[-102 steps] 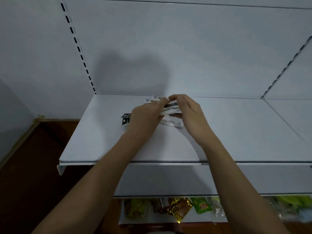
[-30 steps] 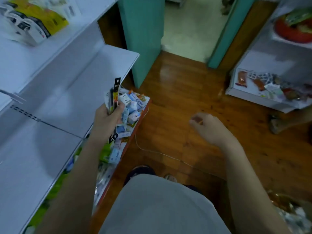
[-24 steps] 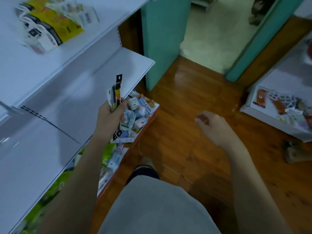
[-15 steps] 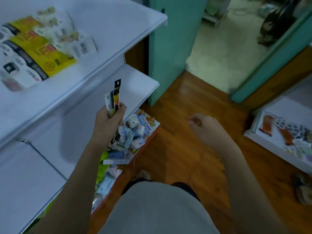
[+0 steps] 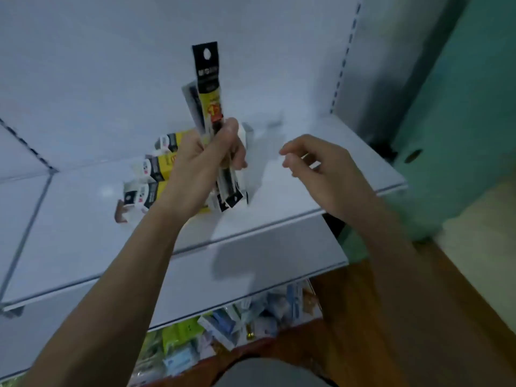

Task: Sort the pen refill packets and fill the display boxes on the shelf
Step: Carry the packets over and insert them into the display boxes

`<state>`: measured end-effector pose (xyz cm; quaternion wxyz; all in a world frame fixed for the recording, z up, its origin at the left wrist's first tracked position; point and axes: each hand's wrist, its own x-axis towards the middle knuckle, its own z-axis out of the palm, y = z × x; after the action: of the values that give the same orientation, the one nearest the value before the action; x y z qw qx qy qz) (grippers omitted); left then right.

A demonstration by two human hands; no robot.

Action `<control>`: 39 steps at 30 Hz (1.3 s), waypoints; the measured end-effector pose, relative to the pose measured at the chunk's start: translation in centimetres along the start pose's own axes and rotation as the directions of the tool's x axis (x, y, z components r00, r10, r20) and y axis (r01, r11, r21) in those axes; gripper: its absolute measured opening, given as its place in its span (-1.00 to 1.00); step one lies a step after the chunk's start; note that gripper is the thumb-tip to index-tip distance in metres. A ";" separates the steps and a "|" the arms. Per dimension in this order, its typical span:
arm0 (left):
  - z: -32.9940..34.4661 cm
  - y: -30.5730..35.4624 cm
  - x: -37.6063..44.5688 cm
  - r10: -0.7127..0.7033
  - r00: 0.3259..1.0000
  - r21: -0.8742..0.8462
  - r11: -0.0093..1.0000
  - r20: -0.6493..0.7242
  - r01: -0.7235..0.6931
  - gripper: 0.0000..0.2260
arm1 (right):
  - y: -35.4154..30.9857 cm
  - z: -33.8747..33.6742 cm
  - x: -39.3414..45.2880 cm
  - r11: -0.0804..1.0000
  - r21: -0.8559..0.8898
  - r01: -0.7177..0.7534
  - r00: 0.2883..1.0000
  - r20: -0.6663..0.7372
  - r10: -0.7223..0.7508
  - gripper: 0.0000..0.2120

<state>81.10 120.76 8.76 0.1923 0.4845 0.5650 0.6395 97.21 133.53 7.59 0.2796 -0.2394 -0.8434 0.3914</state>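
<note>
Left hand (image 5: 203,166) raised over the shelf (image 5: 321,196), gripping upright pen refill packets (image 5: 209,90). Right hand (image 5: 321,169) beside it, fingers loosely curled, holding nothing. Display boxes (image 5: 156,174) behind. Packet print blurred, unreadable.

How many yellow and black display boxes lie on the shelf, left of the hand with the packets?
3 display boxes lie on the shelf: far, middle, near. The left hand may hide more.
</note>
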 end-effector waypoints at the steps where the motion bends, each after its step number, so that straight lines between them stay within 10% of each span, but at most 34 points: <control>1: -0.5 0.4 0.9 0.022 0.996 0.027 0.999 -0.087 -0.020 -0.62 | -0.5 0.2 1.6 0.998 0.061 0.029 0.997 0.071 -0.033 -0.89; 7: -2.3 2.4 2.3 0.072 0.910 0.031 0.997 -0.408 -0.065 -0.66 | -4.7 5.2 7.5 0.905 0.423 0.039 0.816 0.509 -0.273 -0.89; 13: -6.0 3.4 1.8 0.074 0.857 0.232 0.971 -0.511 0.054 -0.73 | -6.7 8.7 10.9 0.861 0.504 0.074 0.801 0.483 -0.352 -0.86; 21: -13.7 1.7 2.1 0.009 0.880 0.192 0.977 -0.476 0.093 -0.82 | -7.8 12.2 14.9 0.932 0.320 0.172 0.691 0.635 -0.346 -0.77; 26: -18.4 0.2 3.0 -0.003 0.841 0.161 0.981 -0.541 0.108 -0.80 | -5.2 13.6 19.5 0.975 0.000 0.220 0.824 0.535 -0.186 -0.78; 31: -21.4 -0.7 3.7 -0.010 0.827 0.138 0.985 -0.562 0.106 -0.89 | -3.8 15.5 22.1 0.892 -0.328 0.312 0.677 0.735 0.034 -0.46; 39: -22.7 -0.7 5.2 0.005 0.837 0.120 0.990 -0.547 0.072 -0.88 | -4.9 16.2 21.9 0.961 -0.148 0.235 0.704 0.708 -0.063 -0.45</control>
<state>59.56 112.90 12.70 0.0011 0.2841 0.6470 0.7076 69.66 135.76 8.99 -0.0568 -0.0355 -0.9418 0.3294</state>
